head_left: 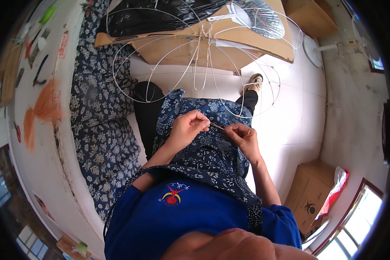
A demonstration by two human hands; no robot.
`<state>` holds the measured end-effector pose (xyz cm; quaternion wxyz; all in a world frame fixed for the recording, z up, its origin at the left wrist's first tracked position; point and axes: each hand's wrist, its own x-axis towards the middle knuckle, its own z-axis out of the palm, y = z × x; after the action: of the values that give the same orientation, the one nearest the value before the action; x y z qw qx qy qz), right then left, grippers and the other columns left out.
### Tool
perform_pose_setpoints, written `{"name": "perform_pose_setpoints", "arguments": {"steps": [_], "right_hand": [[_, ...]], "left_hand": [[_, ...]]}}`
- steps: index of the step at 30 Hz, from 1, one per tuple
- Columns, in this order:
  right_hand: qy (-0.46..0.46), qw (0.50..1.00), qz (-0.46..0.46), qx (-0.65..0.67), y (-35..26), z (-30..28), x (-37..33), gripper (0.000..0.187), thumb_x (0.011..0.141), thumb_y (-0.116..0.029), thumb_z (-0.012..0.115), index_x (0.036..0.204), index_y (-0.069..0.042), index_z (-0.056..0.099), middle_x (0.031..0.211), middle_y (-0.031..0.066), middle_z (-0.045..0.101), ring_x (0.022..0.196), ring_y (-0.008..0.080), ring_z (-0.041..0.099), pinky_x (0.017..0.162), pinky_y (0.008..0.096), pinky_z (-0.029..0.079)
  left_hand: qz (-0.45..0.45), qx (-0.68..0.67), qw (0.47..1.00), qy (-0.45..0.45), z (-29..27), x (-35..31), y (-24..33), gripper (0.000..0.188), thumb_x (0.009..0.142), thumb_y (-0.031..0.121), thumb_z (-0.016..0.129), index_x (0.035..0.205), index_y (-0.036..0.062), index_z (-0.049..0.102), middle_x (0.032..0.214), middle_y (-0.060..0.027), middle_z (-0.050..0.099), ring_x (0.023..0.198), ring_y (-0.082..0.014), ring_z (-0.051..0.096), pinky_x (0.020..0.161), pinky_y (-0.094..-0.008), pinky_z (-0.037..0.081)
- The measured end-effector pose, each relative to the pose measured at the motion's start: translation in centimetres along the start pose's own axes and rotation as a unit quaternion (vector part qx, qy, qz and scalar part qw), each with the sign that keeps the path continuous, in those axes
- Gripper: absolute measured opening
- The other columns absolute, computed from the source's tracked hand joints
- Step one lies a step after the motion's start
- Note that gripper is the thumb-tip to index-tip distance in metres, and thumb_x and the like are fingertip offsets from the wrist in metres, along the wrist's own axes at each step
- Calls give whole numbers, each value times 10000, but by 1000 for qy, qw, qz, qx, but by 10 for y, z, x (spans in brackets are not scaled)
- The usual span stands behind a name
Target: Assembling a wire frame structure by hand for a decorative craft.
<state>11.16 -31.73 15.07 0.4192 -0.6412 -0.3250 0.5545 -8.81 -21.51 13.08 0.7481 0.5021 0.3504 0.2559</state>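
Note:
My left hand [188, 129] and my right hand [245, 139] are held close together above my lap, over a blue-and-white patterned apron [199, 149]. Between them runs a short, thin stick-like piece [217, 126], pinched by the fingertips of each hand. Its material is too fine to make out. Farther off, a pale frame of thin bent rods [199, 40] spreads out in looped, wing-like shapes joined at the middle. Its lower loops hang out over the near side of a cardboard box, and neither hand touches it.
Behind the frame is the cardboard box [184, 58], with black plastic [138, 21] and a see-through patterned oval sheet [266, 21] on top. On the left, a stained white tabletop [69, 173] bears pliers [40, 71]. Another carton [305, 190] sits at lower right, a white round stand base [312, 50] at upper right.

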Motion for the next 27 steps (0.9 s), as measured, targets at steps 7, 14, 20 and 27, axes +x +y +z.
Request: {"name": "perform_pose_setpoints", "arguments": {"steps": [7, 14, 20, 27], "right_hand": [[32, 953, -126, -275, -22, -3, 3, 78, 798, -48, 681, 876, -45, 682, 775, 23, 624, 641, 124, 590, 557, 239, 453], [266, 858, -299, -323, -7, -35, 58, 90, 784, -87, 686, 862, -43, 675, 1069, 99, 636, 893, 272, 620, 773, 342, 491], [255, 895, -224, -288, 36, -60, 153, 200, 803, -244, 675, 881, -60, 692, 1268, 181, 551, 1116, 356, 557, 922, 375, 448], [215, 961, -154, -78, 58, -56, 215, 298, 814, -293, 678, 901, -9, 691, 844, 135, 698, 838, 222, 671, 767, 315, 491]], "left_hand": [[44, 112, 992, -30, 6, 27, 15, 90, 917, 62, 577, 903, -27, 576, 822, -61, 642, 776, -107, 640, 724, -234, 529], [220, 320, 902, 188, -30, 83, -8, 260, 878, 162, 625, 1065, 6, 534, 1044, -152, 603, 980, -278, 583, 850, -362, 454], [250, 494, 768, 321, -87, 111, -21, 297, 910, 225, 552, 1128, 24, 535, 1097, -176, 593, 1047, -353, 544, 901, -429, 420], [-63, 252, 930, 260, -131, 139, -49, 432, 955, 384, 472, 798, 14, 633, 711, -107, 622, 713, -226, 623, 689, -354, 476]]}}
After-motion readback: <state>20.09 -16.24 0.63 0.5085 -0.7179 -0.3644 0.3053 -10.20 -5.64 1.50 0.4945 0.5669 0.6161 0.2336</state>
